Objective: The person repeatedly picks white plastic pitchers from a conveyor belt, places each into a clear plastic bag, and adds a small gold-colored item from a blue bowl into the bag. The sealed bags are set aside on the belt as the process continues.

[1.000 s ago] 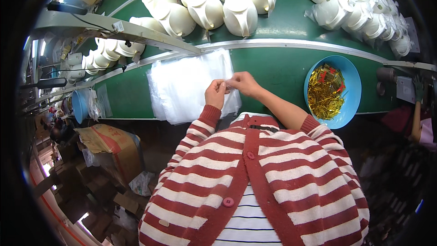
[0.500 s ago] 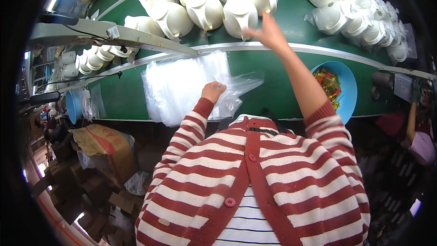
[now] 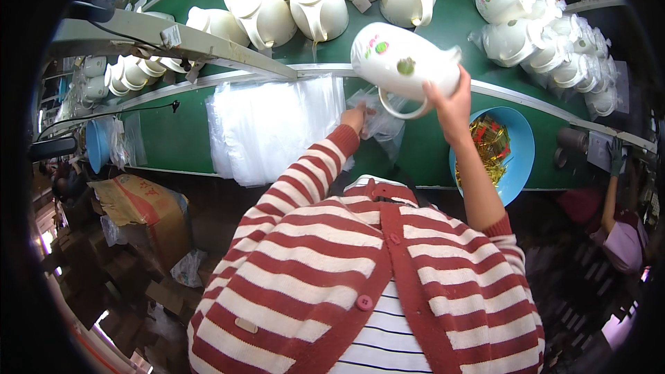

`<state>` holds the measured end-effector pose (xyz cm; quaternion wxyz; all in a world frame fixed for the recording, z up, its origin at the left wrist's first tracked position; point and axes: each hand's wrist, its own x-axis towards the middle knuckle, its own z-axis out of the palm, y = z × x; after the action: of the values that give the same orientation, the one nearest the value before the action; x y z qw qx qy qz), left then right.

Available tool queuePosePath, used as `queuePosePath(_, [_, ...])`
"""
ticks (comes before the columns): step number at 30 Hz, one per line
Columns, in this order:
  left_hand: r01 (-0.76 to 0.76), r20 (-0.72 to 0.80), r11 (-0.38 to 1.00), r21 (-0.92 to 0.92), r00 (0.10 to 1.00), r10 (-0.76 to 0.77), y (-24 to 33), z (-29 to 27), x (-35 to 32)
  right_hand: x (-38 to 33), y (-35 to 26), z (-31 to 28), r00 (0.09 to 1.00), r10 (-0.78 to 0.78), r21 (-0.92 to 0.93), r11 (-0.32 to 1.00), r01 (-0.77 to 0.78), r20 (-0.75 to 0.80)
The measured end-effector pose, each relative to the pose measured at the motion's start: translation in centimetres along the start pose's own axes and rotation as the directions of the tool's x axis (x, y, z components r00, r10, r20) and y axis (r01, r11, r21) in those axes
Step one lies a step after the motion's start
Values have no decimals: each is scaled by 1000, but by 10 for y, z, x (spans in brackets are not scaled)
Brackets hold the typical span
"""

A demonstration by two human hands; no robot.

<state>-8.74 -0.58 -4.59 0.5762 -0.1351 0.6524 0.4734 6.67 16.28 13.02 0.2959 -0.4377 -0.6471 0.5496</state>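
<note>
My right hand (image 3: 454, 104) grips a glossy white jug (image 3: 395, 62) with a printed flower design. The jug lies on its side in the air over the bench rail, its handle toward me and its narrow spouted end at my fingers. Below it, my left hand (image 3: 355, 119) pinches a clear plastic bag (image 3: 389, 131). The bag hangs loosely to the right of the hand, partly behind the jug's handle. Just left of my left hand lies a wide pile of clear plastic bags (image 3: 270, 131) on the green bench.
Several white jugs (image 3: 317, 10) stand across the rail (image 3: 325, 70). Bagged jugs (image 3: 509, 41) crowd the far right. A blue basin (image 3: 523, 159) holds gold and red ties. A metal beam (image 3: 208, 48) crosses at left. Another person's arm (image 3: 611, 194) shows at right.
My right hand has taken a jug from the front of the group and brought it nearer, tipped sideways. My left hand has moved right, drawing a bag off the pile.
</note>
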Motion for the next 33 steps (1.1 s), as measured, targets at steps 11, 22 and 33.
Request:
queuePosePath(11, [-257,-231,963,-81,945,233,31,-18,-39,-83,55,-43,725,-376,-256,760,598,577])
queuePosePath(22, [-907,259,151,392,267,928,12,-10,-137,-73,16,-20,917,347,-65,938,-341,197])
queuePosePath(33, [-819,139,574,8,569,810,9,54,-181,-99,-3,-30,941,254,-147,946,-290,-223])
